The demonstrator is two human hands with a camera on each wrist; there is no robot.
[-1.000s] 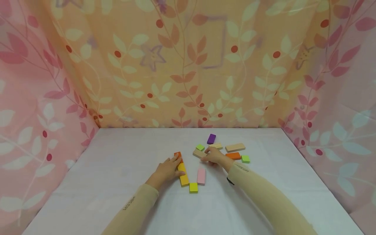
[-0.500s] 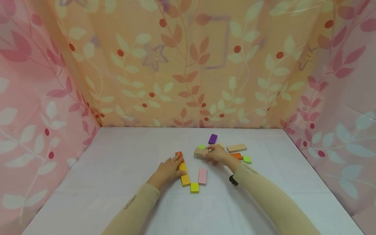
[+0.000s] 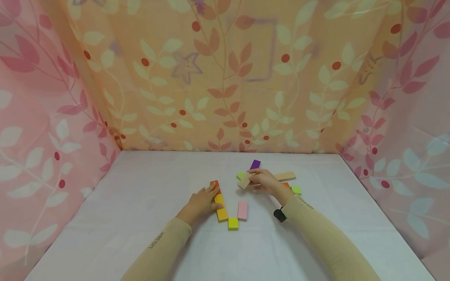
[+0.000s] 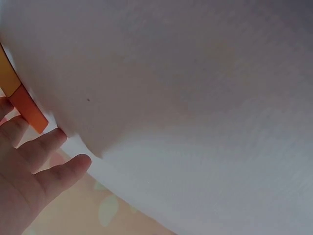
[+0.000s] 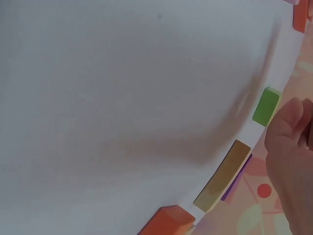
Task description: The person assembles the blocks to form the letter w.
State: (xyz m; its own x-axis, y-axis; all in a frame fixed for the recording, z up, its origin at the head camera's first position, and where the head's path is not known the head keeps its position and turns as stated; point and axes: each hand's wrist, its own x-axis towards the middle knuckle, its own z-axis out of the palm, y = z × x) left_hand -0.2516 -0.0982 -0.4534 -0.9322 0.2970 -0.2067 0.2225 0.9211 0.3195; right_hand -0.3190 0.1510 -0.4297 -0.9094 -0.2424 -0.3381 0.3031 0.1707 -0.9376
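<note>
My right hand [image 3: 266,182] pinches a plain wooden block [image 3: 244,181] by one end, its other end tilting down toward the front left. In the right wrist view only the brown edge of that block shows beside the hand [image 5: 292,142]. On the left, my left hand [image 3: 201,203] lies with fingers spread over a row of flat blocks: an orange-red block [image 3: 215,183] at the far end, then yellow-orange blocks [image 3: 222,215] nearer. The left wrist view shows the orange block [image 4: 30,111] by the fingers. A yellow square block [image 3: 233,224] and a pink block [image 3: 242,211] complete a V shape.
Behind the right hand lie a light green block [image 3: 240,176], a purple block [image 3: 255,164] and a long wooden block [image 3: 286,176]. An orange block [image 3: 286,184] and another green block [image 3: 296,190] sit by the right wrist. Patterned curtains [image 3: 211,78] surround the white table [image 3: 140,175].
The right hand has gripped the plain wooden block, lifted it from the table and turned it, shifting slightly right and back. The left hand stays on the row of blocks.
</note>
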